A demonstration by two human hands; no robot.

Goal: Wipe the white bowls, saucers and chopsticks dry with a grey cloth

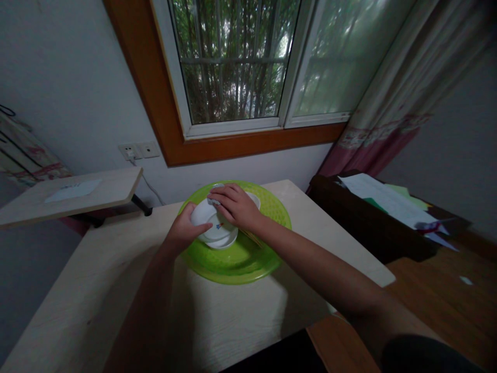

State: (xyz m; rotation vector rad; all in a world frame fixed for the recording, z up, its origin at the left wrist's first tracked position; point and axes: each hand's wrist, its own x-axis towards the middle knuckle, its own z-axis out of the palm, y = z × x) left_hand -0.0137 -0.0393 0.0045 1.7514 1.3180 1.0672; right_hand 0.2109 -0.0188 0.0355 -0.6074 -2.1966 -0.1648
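My left hand [185, 228] grips a white bowl [202, 212] by its left side, thumb over the rim. The bowl is tilted, and a small coloured print shows on it. My right hand [236, 206] is closed on a crumpled grey-white cloth [213, 199] pressed to the bowl's upper edge. Just under the held bowl sits another white bowl [225, 242], partly covered by it. Everything is over a lime-green basin [236, 267]. Thin chopsticks [252, 237] lie in the basin beneath my right wrist, and another white dish [254, 199] shows behind that hand.
The basin stands on a pale wooden table [233, 311]. A raised shelf [112, 191] holding a paper is at the left. Behind are a window [236, 62] and a wall socket [139, 150]. On the right, papers [380, 194] lie on dark furniture [361, 228].
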